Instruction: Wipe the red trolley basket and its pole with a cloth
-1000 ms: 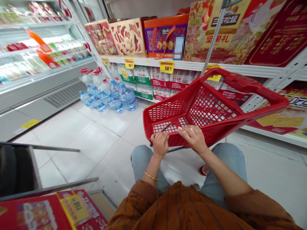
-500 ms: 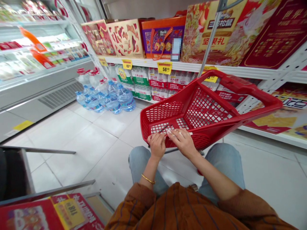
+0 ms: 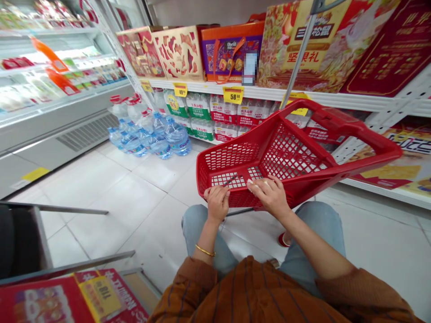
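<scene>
A red plastic shopping cart [image 3: 232,154] with mesh sides stands in front of my knees, its basket tilted in view. My left hand [image 3: 217,202] is wrapped over the near rim, towards the left corner. Farther right along that same rim is my right hand [image 3: 272,197], its fingers bent over the edge. White bits of what looks like a crumpled tissue [image 3: 249,183] show at the right fingertips, pressed against the rim. Most of the tissue is hidden under the fingers.
Shelves with gift boxes [image 3: 232,56] and packs of bottled water [image 3: 224,110] stand behind the cart. Large water bottles [image 3: 177,137] sit on the floor at left, beside a refrigerated case [image 3: 63,121]. Red boxes [image 3: 43,300] are at lower left. A metal pole [image 3: 299,58] rises behind the cart.
My right hand has slid right along the rim with the tissue, widening the gap between the hands. My left hand stays at about the same spot on the rim.
</scene>
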Demonstrator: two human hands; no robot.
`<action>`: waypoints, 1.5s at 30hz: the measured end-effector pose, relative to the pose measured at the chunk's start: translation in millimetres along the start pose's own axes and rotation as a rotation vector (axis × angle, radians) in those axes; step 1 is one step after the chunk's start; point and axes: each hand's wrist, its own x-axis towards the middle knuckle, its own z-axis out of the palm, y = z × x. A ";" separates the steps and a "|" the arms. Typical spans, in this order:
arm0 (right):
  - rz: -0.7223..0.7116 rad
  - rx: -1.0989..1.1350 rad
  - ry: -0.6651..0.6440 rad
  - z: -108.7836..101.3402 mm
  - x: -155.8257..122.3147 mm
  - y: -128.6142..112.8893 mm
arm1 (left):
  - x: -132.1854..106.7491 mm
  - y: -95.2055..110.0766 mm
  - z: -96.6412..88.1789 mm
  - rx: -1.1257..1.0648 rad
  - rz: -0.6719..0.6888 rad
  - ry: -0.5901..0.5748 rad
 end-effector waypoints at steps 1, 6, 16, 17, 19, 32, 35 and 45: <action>0.005 -0.001 -0.010 -1.9 -0.9 2.2 | 0.1 -0.4 -0.3 0.000 -0.005 -0.002; -0.010 -0.019 -0.022 -9.7 -2.2 9.6 | -0.4 -2.3 -1.9 -0.003 -0.022 -0.020; 0.034 -0.057 -0.085 -12.0 4.6 -1.8 | 4.9 -7.6 -12.3 -0.045 -0.037 -0.047; 0.042 -0.055 -0.085 -12.9 6.0 -4.6 | 5.4 -8.4 -14.0 -0.045 -0.043 -0.055; 0.059 -0.053 -0.083 -15.1 8.1 -10.3 | 5.4 -9.5 -17.5 -0.045 -0.054 -0.069; -0.011 0.032 0.068 -10.5 -4.6 -24.8 | -6.6 46.7 8.6 0.083 0.086 -0.079; -0.074 0.041 0.041 -7.9 -9.5 -18.1 | -10.1 49.0 21.2 0.058 0.026 -0.029; -0.195 0.008 0.005 -9.7 -11.4 9.3 | -3.5 35.4 19.3 -0.027 0.068 -0.101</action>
